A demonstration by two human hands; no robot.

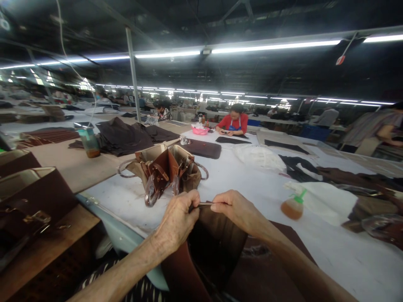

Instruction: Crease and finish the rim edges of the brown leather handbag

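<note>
A brown handbag (pixel 217 239) stands in front of me at the table's near edge, its dark inside facing up. My left hand (pixel 182 216) is closed on the left part of its upper edge, thumb and fingers pinched together. A short way to the right, my right hand (pixel 234 209) pinches the same edge. Between both hands a narrow strip of the rim shows, drawn straight. Just beyond my hands sits another brown handbag (pixel 168 167), open at the top, with plastic-wrapped handles. The lower part of the held bag lies partly behind my forearms.
More brown bags (pixel 34 205) are on a wooden surface at left. A glue jar (pixel 88 140) and a squeeze bottle with a green nozzle (pixel 293 205) stand on the white tabletop (pixel 220 176). Brown leather pieces (pixel 126 134) are piled beyond. A co-worker in red (pixel 233 121) sits across the table.
</note>
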